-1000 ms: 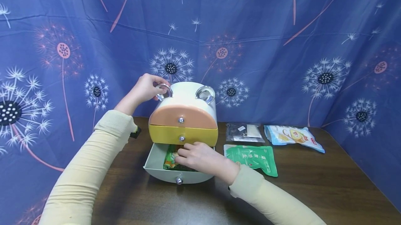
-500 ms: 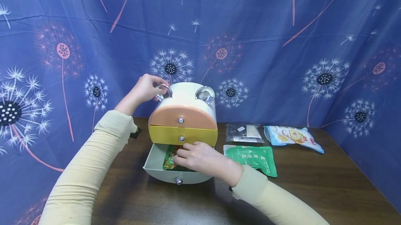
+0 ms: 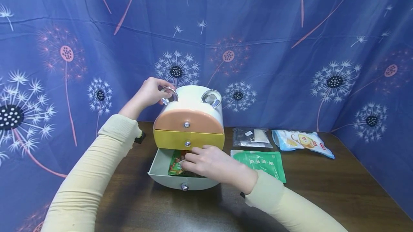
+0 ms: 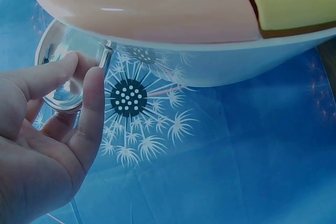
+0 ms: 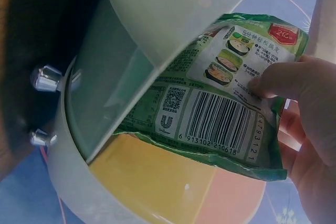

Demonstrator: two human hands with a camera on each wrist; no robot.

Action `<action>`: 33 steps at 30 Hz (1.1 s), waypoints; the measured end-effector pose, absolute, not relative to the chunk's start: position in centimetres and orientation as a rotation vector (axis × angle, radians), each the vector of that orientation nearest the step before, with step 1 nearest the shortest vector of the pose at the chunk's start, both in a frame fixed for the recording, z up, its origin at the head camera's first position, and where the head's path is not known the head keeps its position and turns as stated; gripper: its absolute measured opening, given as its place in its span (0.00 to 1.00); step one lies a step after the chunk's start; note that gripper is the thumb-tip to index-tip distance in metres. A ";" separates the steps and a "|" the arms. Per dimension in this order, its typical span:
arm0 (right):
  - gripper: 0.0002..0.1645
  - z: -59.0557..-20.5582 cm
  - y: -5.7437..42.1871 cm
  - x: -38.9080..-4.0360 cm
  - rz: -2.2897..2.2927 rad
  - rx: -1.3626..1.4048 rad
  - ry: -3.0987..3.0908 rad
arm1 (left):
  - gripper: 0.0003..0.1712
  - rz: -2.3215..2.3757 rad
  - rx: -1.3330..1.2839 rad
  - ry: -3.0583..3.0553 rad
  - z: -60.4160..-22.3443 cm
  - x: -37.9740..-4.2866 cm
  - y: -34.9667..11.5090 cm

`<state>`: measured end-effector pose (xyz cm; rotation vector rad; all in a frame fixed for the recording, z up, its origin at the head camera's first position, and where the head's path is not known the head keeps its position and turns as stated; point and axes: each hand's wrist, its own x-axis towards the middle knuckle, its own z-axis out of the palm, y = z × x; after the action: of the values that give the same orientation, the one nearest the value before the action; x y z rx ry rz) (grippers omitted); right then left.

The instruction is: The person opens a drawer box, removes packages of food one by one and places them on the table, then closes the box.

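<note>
A small cabinet with a white top [image 3: 192, 94], an orange drawer [image 3: 188, 120] and a yellow drawer [image 3: 189, 138] stands on the table. Its pale green bottom drawer [image 3: 167, 179] is pulled out. My left hand [image 3: 149, 92] holds the silver, ear-shaped piece [image 4: 68, 92] at the cabinet's upper left, thumb and fingers around its edge. Over the bottom drawer, my right hand [image 3: 208, 162] grips a green food packet [image 5: 215, 108] by one end. The packet's barcode side shows in the right wrist view, with its other end inside the drawer. In the head view the hand hides part of it.
Right of the cabinet lie a green packet [image 3: 266, 162], a clear plastic bag [image 3: 246, 138] and a light blue snack bag [image 3: 300, 141] on the brown table [image 3: 322, 189]. A second silver ear [image 3: 212, 98] sits at the cabinet's upper right. A blue dandelion-print curtain [image 3: 274, 63] hangs behind.
My right wrist and sleeve have shifted a little to the right, and the packet in the drawer has turned slightly. My left hand stays on the silver ear.
</note>
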<state>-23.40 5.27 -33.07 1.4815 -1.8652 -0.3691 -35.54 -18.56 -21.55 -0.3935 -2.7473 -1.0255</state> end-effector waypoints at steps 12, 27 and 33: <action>0.11 -31.5 6.5 -22.8 -0.351 1.509 -1.968 | 0.12 -1.035 -0.379 -2.745 -21.5 -35.5 -18.5; 0.13 -29.3 9.0 -23.0 -0.237 1.550 -1.982 | 0.13 -1.024 -0.392 -2.731 -21.6 -35.5 -18.5; 0.13 -28.7 10.3 -23.1 -0.183 1.561 -1.981 | 0.14 -1.033 -0.408 -2.740 -21.5 -35.4 -18.5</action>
<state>-23.12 10.25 -28.65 1.5607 -1.9814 -0.1834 -35.40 -18.53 -21.54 -0.4076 -2.7396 -1.0335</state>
